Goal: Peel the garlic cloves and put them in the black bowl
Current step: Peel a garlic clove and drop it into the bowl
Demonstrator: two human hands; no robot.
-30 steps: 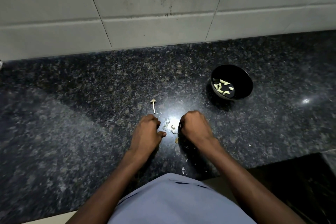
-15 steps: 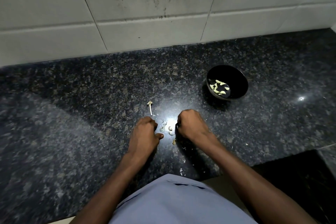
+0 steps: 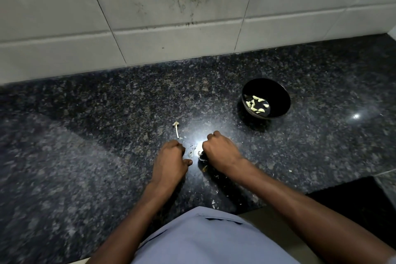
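The black bowl (image 3: 278, 92) stands on the dark granite counter (image 3: 85, 146) at the right and holds several peeled garlic cloves (image 3: 257, 104). My left hand (image 3: 171, 162) rests on the counter with its fingers curled under and the thumb sticking out to the right. My right hand (image 3: 220, 150) lies a short gap to its right, also curled into a fist. Between the two hands lie small pale garlic pieces and skins (image 3: 191, 152); one piece (image 3: 200, 154) lies right at my right hand's fingertips. The undersides of both hands are hidden.
A dry garlic stem (image 3: 176, 128) lies just beyond my left hand. Skin flakes (image 3: 213, 203) are scattered near the counter's front edge. A white tiled wall (image 3: 171, 17) closes off the back. A dark drop (image 3: 353, 199) lies beyond the counter's edge at lower right.
Both hands stay in almost the same place beside the garlic pieces. Only the camera view has shifted slightly, showing more of the wall.
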